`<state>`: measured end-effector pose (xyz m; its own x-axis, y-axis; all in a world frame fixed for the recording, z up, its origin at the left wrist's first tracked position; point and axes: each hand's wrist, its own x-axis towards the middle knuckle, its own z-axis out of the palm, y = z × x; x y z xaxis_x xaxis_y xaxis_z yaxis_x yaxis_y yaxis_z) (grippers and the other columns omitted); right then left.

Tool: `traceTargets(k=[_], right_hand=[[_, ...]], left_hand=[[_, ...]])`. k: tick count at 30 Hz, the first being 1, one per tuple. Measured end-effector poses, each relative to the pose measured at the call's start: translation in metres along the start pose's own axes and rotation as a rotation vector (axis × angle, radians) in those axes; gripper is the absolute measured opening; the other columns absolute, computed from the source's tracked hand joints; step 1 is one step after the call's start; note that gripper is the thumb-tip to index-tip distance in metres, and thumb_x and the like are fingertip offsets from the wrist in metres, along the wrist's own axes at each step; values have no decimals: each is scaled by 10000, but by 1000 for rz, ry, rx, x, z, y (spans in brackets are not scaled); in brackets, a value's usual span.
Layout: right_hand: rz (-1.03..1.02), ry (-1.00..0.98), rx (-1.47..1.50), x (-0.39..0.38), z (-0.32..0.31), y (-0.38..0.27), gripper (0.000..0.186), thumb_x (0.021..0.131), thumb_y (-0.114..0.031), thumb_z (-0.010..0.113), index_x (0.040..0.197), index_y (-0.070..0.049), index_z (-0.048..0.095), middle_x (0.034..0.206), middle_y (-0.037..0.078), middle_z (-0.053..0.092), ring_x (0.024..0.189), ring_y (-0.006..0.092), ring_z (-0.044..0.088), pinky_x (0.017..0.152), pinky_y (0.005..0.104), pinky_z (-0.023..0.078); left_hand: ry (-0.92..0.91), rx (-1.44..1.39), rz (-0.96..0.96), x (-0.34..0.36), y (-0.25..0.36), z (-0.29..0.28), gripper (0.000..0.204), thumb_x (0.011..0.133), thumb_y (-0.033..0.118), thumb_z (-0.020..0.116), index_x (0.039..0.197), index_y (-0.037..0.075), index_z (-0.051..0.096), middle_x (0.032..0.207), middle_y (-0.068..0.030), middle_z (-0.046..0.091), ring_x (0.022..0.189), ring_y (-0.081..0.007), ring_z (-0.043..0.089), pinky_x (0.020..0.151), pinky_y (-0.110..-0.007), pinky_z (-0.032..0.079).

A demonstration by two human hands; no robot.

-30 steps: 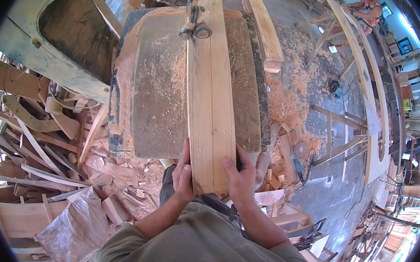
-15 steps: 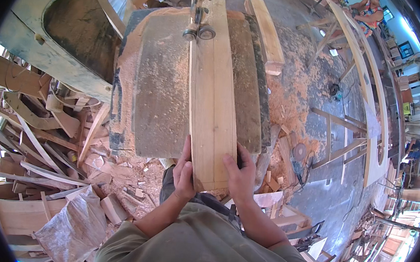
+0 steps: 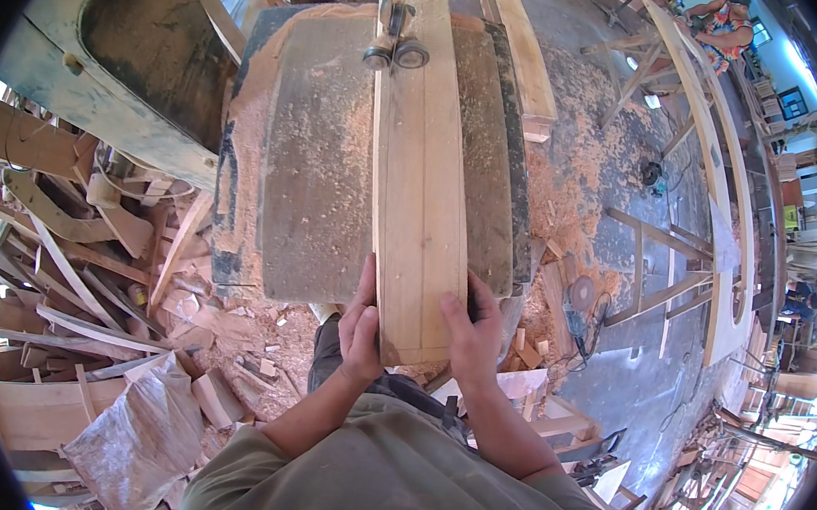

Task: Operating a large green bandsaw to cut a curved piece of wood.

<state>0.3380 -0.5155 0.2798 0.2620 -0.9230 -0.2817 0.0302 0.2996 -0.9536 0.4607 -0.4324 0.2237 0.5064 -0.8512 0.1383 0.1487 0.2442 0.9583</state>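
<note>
A long pale wooden plank [image 3: 422, 188] lies lengthwise over the dusty saw table [image 3: 314, 169], its near end jutting past the table's front edge. Pencil-like lines run along its top face. My left hand [image 3: 361, 329] grips the left edge near that end. On the opposite edge, my right hand [image 3: 472, 333] has its thumb on top and its fingers curled underneath, partly hidden. Farther up, the guide rollers [image 3: 394, 55] of what looks like a bandsaw sit at the plank's left side. Around them, the blade itself is hard to make out.
The large machine housing [image 3: 145, 47] stands left of the table. Offcuts [image 3: 75, 294] pile up at the left, beside a plastic sheet [image 3: 140, 436]. Another thick board [image 3: 521, 61] lies right of the table. An angle grinder [image 3: 578, 314] rests on the floor near wooden trestles [image 3: 663, 234]. Someone [image 3: 724, 30] is at far right.
The plank's near end sits slightly higher and further right in the picture, and both hands have shifted a little with it. My grip looks the same.
</note>
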Motion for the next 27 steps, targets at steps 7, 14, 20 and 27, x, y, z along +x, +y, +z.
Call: traceTargets(k=[7,14,20,27], right_hand=[[-28,10,-48,3,2,-3,458,913,-116,645,1311,76,522,1234,126,616,1127,169,568,987,304,434],[-69,-6,-60,11,0,4,458,909,-125,642,1300,85,529,1221,137,624,1107,172,581,978,306,443],[-64,-5,-109,15,1,1,474,898,-128,652,1305,80,526,1239,166,618,1135,196,587,993,321,448],[-70,7,-124,15,3,0,471,897,-138,649,1295,81,526,1225,169,623,1126,204,593,985,329,454]], left_hand=[[58,-110,-56,5,10,11,652,985,249,303,1471,-166,174,1526,-258,319,1410,-286,340,1153,-353,263],[88,-199,-62,8,2,13,677,1000,316,329,1490,-127,184,1532,-225,329,1410,-272,342,1154,-364,265],[109,-219,25,12,-2,11,627,1009,273,321,1474,-138,231,1492,-237,384,1374,-277,394,1138,-368,290],[126,-245,25,10,-12,12,673,1010,374,330,1482,-101,257,1505,-219,368,1385,-290,381,1145,-406,289]])
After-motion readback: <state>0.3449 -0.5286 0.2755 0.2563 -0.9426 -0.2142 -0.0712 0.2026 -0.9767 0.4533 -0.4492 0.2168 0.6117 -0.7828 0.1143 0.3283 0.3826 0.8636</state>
